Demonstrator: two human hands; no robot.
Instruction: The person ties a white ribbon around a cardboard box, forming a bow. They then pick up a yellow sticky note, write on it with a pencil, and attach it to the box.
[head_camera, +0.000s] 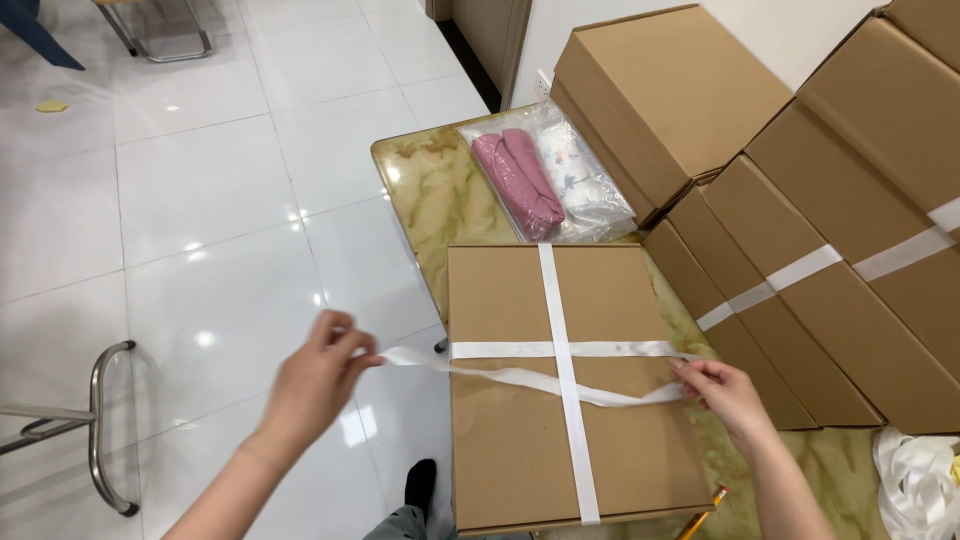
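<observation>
White glossy tiled floor (200, 200) fills the left half of the view; a green-and-cream marbled tabletop (430, 190) occupies the right.

Stacked plain brown cardboard boxes (800, 200), several banded with white tape, lean along the table's right side.

Flat rectangular brown cardboard box (510, 440) lies on the near part of the table, its left edge at the table's left edge. 1 white flat ribbon (565, 400) runs lengthwise over the lid and a second band crosses it at mid-length.

Clear plastic bag holding folded pink and white fabric (545, 175) lies on the table just beyond the box.

Loose heap of white ribbon (915, 480) rests at the table's lower right.

Left hand (315, 375), held off the table's left side, pinches 1 free ribbon end between thumb and fingertips; the tail sags across the lid.

Right hand (725, 390), at the box's right edge, has its fingers closed on the ribbon there.

Yellow pencil (705, 510) lies at the box's near right corner.
</observation>
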